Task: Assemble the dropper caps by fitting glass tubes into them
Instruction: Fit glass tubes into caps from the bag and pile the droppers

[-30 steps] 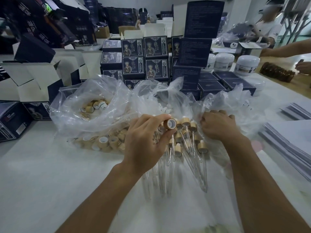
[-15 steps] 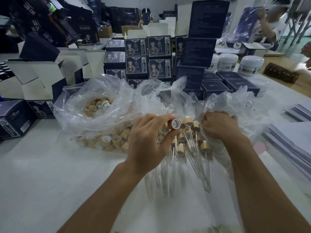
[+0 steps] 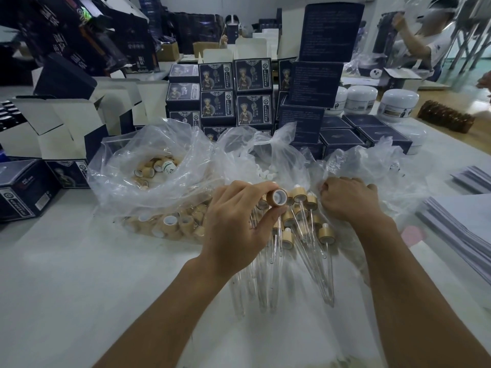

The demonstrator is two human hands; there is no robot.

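My left hand (image 3: 239, 224) pinches a wooden dropper cap (image 3: 277, 197) between thumb and fingers, its white-lined open end facing me. Just to its right, my right hand (image 3: 350, 200) lies with curled fingers in a clear plastic bag (image 3: 385, 166); what its fingers hold is hidden. Between and below the hands lie several assembled droppers (image 3: 325, 235), wooden caps with glass tubes pointing toward me. Loose wooden caps (image 3: 172, 224) fill a clear bag to the left of my left hand.
Another open bag (image 3: 159, 168) at the back left holds more caps. Dark printed boxes (image 3: 233, 94) stand stacked behind the bags, white jars (image 3: 396, 103) at the back right, paper stacks (image 3: 465, 221) on the right. A person works at the far right.
My left hand has turned the cap a little so its open end faces me more. My right hand stays in the bag, barely shifted.
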